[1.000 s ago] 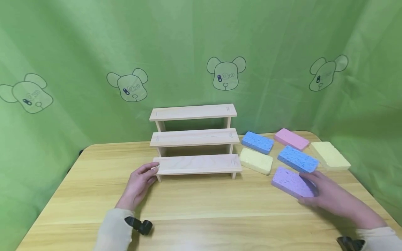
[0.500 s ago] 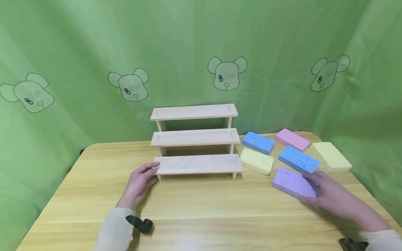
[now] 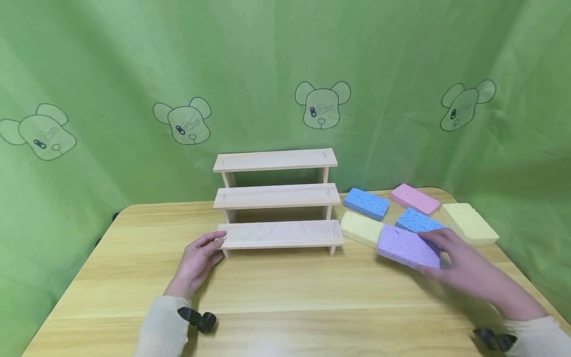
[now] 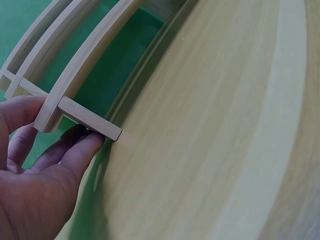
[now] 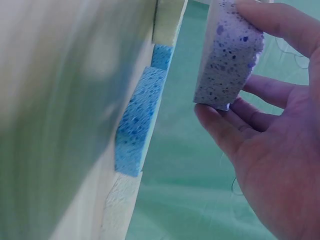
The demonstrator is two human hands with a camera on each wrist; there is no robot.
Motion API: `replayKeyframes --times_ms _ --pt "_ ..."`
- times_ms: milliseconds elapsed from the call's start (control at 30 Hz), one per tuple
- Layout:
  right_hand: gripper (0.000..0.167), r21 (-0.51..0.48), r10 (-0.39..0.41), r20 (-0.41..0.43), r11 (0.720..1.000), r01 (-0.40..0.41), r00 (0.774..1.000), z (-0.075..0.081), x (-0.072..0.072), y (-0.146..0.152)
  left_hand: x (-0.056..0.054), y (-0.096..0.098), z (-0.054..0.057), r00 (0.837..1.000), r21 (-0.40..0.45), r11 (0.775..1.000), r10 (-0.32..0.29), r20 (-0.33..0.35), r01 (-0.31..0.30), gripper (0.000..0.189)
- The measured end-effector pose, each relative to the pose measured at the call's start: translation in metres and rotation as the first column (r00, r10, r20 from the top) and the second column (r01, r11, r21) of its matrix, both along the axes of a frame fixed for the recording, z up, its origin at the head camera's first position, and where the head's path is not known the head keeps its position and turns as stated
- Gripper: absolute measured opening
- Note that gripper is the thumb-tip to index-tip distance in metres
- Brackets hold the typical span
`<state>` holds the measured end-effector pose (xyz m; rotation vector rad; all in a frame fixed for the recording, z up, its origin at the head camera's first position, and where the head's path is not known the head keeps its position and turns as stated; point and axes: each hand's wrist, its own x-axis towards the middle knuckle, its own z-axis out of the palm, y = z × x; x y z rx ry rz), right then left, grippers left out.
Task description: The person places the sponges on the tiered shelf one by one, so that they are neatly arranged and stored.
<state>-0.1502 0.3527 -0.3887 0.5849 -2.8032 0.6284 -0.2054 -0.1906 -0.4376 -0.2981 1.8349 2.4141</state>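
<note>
Purple sponge (image 3: 406,246) just left the worktop (image 3: 285,317), so it's free to move: right hand (image 3: 464,265) has its grip pinched across it, right of the wooden stand (image 3: 276,195); left hand (image 3: 199,261) grips the stand's near left end.

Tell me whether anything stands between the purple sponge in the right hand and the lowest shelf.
Only a yellow sponge, lying flat on the table by the right end of the lowest shelf. The right hand holds the purple sponge off the table, so it can probably pass over.
</note>
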Motion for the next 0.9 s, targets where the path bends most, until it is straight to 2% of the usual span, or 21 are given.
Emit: replayKeyframes --times_ms 533,733,900 --pt "0.073 -0.027 0.042 -0.035 0.999 -0.043 0.999 0.023 -0.023 -0.030 0.000 -0.003 0.001 1.000 0.010 1.000 -0.028 0.006 0.028 0.031" --pt "0.071 -0.030 0.066 -0.071 0.997 -0.068 0.995 0.029 -0.030 -0.041 0.000 -0.004 0.002 1.000 0.005 1.000 -0.028 0.003 0.028 0.033" --pt "0.071 -0.061 0.075 -0.054 0.995 -0.079 0.996 0.034 -0.034 -0.049 0.000 -0.004 0.000 0.999 0.000 0.999 -0.034 0.003 0.034 0.036"
